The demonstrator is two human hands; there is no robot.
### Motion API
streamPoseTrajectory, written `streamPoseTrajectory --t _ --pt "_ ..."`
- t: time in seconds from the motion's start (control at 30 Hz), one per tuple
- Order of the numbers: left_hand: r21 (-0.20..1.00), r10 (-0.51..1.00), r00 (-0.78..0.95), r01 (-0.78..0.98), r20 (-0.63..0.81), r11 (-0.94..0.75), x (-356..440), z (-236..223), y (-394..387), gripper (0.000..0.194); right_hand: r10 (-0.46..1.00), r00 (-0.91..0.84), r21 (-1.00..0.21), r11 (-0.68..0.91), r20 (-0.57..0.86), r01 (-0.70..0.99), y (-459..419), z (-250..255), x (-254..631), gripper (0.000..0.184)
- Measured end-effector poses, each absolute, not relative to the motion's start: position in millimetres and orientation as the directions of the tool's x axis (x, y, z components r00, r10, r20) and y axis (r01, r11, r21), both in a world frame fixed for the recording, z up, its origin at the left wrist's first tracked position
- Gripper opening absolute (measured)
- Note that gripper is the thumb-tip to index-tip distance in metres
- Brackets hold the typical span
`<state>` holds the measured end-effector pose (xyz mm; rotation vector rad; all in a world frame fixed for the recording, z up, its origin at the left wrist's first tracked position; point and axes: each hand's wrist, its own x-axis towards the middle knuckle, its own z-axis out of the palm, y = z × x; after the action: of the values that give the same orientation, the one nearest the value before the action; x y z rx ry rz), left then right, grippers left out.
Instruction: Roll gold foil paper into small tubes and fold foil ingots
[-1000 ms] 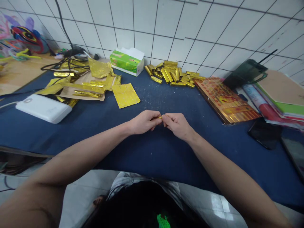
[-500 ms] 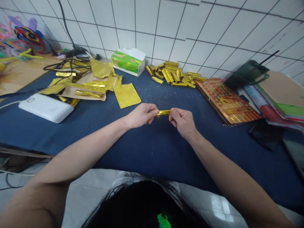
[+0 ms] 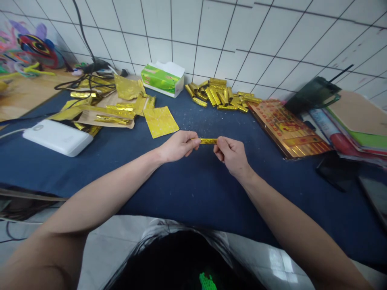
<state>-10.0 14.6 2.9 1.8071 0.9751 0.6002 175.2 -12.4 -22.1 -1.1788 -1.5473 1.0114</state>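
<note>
A narrow strip of gold foil paper (image 3: 208, 141), folded or rolled, stretches level between my two hands above the dark blue cloth. My left hand (image 3: 181, 146) pinches its left end between thumb and fingers. At the other end, my right hand (image 3: 231, 153) grips it with curled fingers. The fingers cover both ends. Just beyond my left hand lies a flat square sheet of gold paper (image 3: 161, 121). Farther back, against the tiled wall, several gold paper rolls (image 3: 215, 95) are heaped.
To the left are a white power bank (image 3: 57, 137), black cables (image 3: 90, 68) and a pile of gold foil paper (image 3: 121, 110). A green tissue box (image 3: 161, 79) stands by the wall. On the right are a gold-red packet (image 3: 292, 131), a dark cup (image 3: 314, 94) and a phone (image 3: 335, 171).
My left hand has shifted slightly left along the gold strip, so more of it shows between my hands. My right hand keeps its grip. The view has moved very slightly.
</note>
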Motion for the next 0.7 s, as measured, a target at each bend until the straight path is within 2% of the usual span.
streamPoseTrajectory --t 0.17,0.3,0.37,0.5,0.6,0.7 --pt "0.916 0.822 0.568 0.346 -0.032 -0.204 -8.3 3.8 12.4 0.024 0.981 -0.129 -0.955 0.175 0.147 0.241 -10.4 -23.1 175.8 0.044" --pt "0.949 0.870 0.492 0.265 0.018 -0.170 -7.1 -3.5 13.3 0.030 0.982 -0.109 -0.945 0.177 0.152 0.275 -10.7 -21.7 175.6 0.043" --pt "0.964 0.905 0.423 0.215 0.051 -0.155 -6.7 -6.6 14.5 0.033 0.976 -0.157 -0.933 0.193 0.151 0.303 -12.1 -20.5 175.0 0.042" --pt "0.977 0.940 0.328 0.148 0.096 -0.152 -5.5 -10.1 16.4 0.039 0.929 -0.360 -0.885 0.231 0.078 0.403 -16.1 -18.2 172.5 0.040" --pt "0.978 0.942 0.318 0.132 0.110 -0.159 -6.1 -11.4 17.5 0.041 0.915 -0.400 -0.872 0.242 0.059 0.425 -18.4 -15.6 170.9 0.040" --pt "0.980 0.933 0.345 0.132 0.097 -0.150 -7.8 -11.3 18.1 0.039 0.906 -0.423 -0.893 0.186 -0.005 0.410 -19.1 -12.3 170.7 0.041"
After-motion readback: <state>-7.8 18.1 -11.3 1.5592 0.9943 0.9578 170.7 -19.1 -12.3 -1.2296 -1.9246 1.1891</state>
